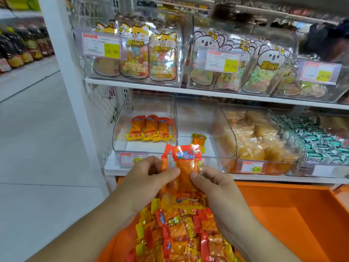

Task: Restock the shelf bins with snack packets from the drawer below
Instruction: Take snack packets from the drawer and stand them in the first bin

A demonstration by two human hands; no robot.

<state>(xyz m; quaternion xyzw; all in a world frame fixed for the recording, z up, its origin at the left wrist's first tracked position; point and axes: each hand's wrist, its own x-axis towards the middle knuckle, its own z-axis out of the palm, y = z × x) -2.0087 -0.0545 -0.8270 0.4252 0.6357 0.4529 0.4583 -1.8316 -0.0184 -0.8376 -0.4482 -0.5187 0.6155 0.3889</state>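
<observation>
Two hands met over the open orange drawer (283, 214), and between them they held up a small bunch of orange snack packets (187, 173) just in front of the low shelf. The left hand (149, 184) had its fingers curled round the left side of the bunch, where a second packet's red end stuck up beside the front one; the right hand (211, 184) pinched the front packet's right edge with thumb and fingers. Holding with both hands probably served to square the packets together so they could go in as a neat row. Below the hands, a heap of loose packets (181, 237) in red, yellow and orange wrappers lay in the drawer, the supply for restocking. Straight ahead stood the left clear bin (120, 127), holding only three matching orange packets (149, 129) lined up on end toward the back, so it looked like the likely target. The middle bin (217, 120) to its right held one lone packet (199, 138) and seemed nearly bare. Farther right, a bin of pale golden snacks (260, 140) looked well filled. On the shelf above, animal-shaped candy bags (136, 52) stood behind price tags and seemed to have no part in this job.
</observation>
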